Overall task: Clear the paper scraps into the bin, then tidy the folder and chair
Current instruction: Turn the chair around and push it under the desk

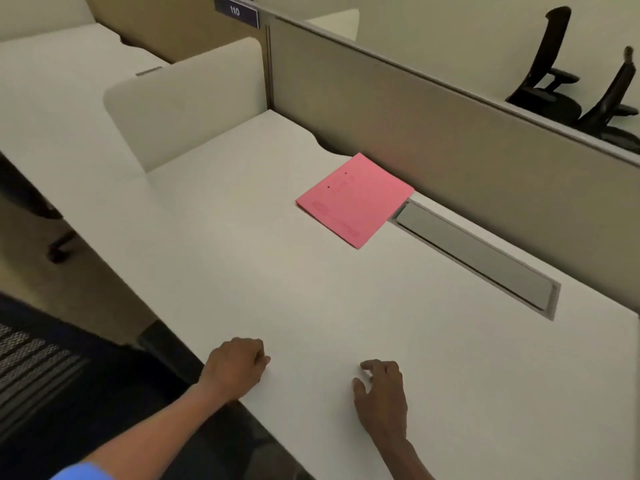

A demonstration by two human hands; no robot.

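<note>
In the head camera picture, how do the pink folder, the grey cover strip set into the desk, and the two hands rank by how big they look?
1. Grey cover strip, the longest.
2. Pink folder, close behind it.
3. Left hand and right hand: alike, not ranked apart. They are nearest the camera, so they look larger than they are.

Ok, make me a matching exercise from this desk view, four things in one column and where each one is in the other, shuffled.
Things:
1. pink folder
2. left hand
3. right hand
4. grey cable tray lid

Places:
A. curled at the desk's near edge
B. set into the desk along the partition
C. flat on the desk, corner against the partition
D. resting on the desk, fingers loosely bent

Pairs: 1-C, 2-A, 3-D, 4-B
</note>
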